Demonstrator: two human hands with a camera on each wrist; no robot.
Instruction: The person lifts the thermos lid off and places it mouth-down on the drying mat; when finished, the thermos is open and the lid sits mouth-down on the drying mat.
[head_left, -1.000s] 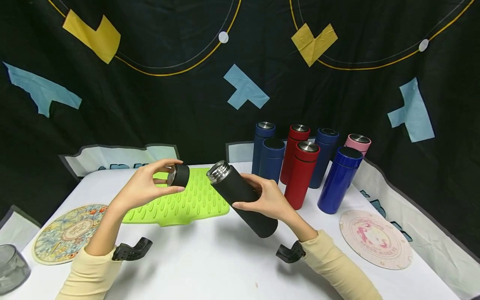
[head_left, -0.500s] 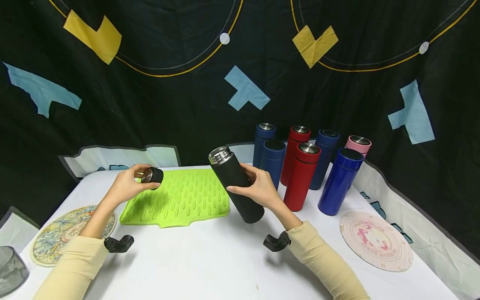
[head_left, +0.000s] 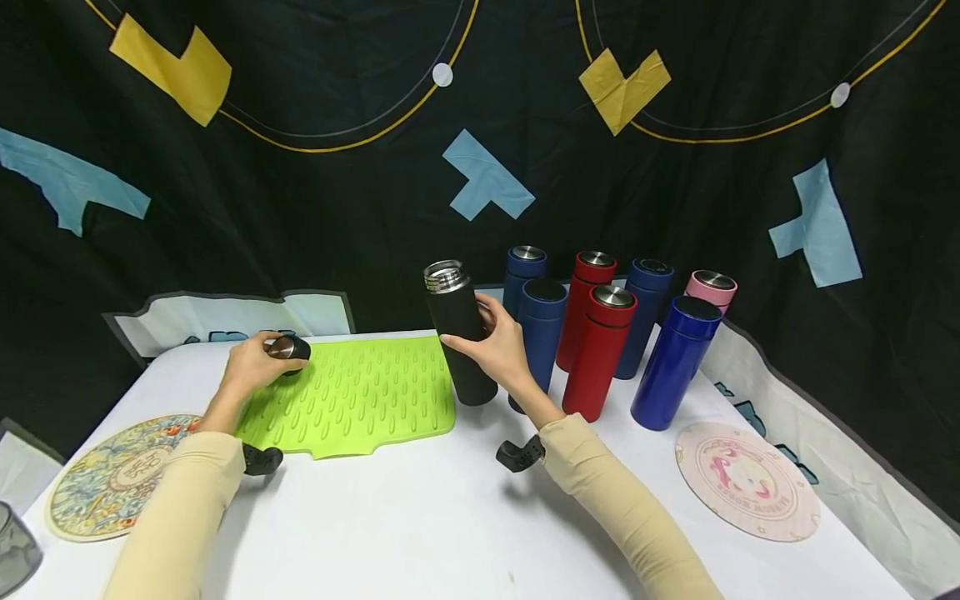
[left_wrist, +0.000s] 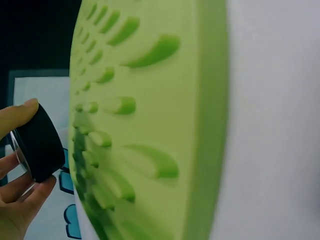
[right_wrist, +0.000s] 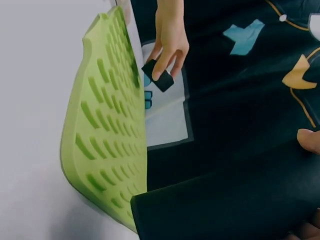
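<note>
My left hand (head_left: 255,365) pinches a black flask lid (head_left: 291,353) between thumb and fingers, low over the far left part of a bright green drying mat (head_left: 360,392). The left wrist view shows the lid (left_wrist: 42,142) tilted, its metal inside turned toward the palm. My right hand (head_left: 501,340) grips a black vacuum flask (head_left: 459,333) round its body beside the mat's right edge. The flask leans slightly left, its steel threaded mouth uncovered. In the right wrist view the flask's base (right_wrist: 200,212) reaches close to the mat's corner.
Several capped flasks stand to the right, among them a red flask (head_left: 600,350) and a shiny blue flask (head_left: 675,362). A pink round placemat (head_left: 746,482) lies front right, a patterned round placemat (head_left: 127,475) at left. A grey glass (head_left: 15,550) stands at the left edge.
My left hand has carried the lid left and down over the mat. The right hand has moved the flask away from me and turned it more upright.
</note>
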